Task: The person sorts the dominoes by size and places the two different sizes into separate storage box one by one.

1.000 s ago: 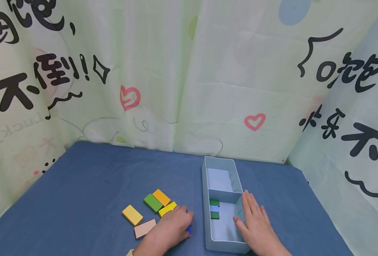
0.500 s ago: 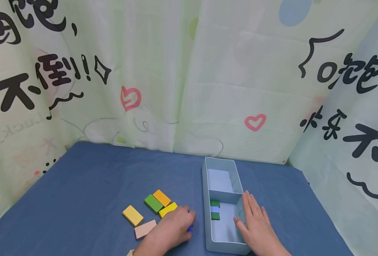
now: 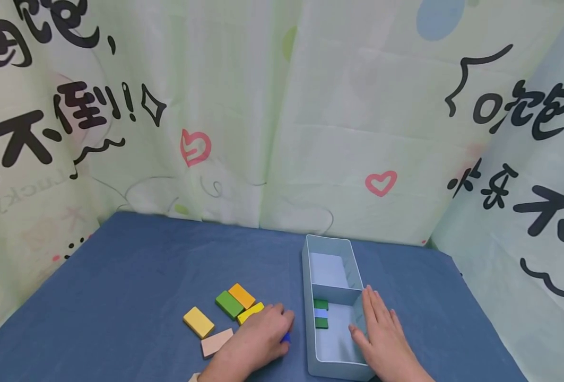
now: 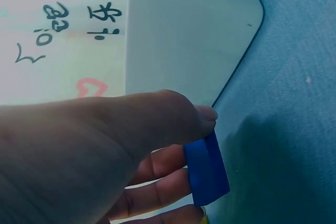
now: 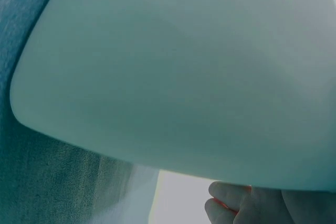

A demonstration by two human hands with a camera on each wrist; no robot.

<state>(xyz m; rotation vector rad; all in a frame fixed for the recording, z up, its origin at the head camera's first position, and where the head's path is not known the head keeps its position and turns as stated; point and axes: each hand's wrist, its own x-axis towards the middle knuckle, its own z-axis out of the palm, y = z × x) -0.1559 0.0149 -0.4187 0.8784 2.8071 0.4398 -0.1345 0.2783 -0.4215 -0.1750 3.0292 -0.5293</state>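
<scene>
My left hand (image 3: pixel 258 335) pinches a dark blue block (image 4: pixel 206 170) between thumb and fingers, just above the cloth and left of the box. In the head view only a sliver of that block shows. A pale blue two-compartment box (image 3: pixel 335 370) stands to its right. Inside the near compartment, two green blocks and a light blue block (image 3: pixel 320 313) sit in a row along the left wall. My right hand (image 3: pixel 388 335) rests against the box's right wall, fingers straight and thumb over the rim.
Left of the box lie a green block (image 3: pixel 229 304), an orange block (image 3: pixel 241 295), a bright yellow block (image 3: pixel 249 312) partly behind the left hand, a pale yellow block (image 3: pixel 198 322) and a pinkish block (image 3: pixel 216 343). A printed curtain (image 3: pixel 243 106) hangs behind the blue cloth (image 3: pixel 133 297).
My left hand has shifted slightly right towards the box with the dark blue block. The right hand, the box and the other blocks stay in place.
</scene>
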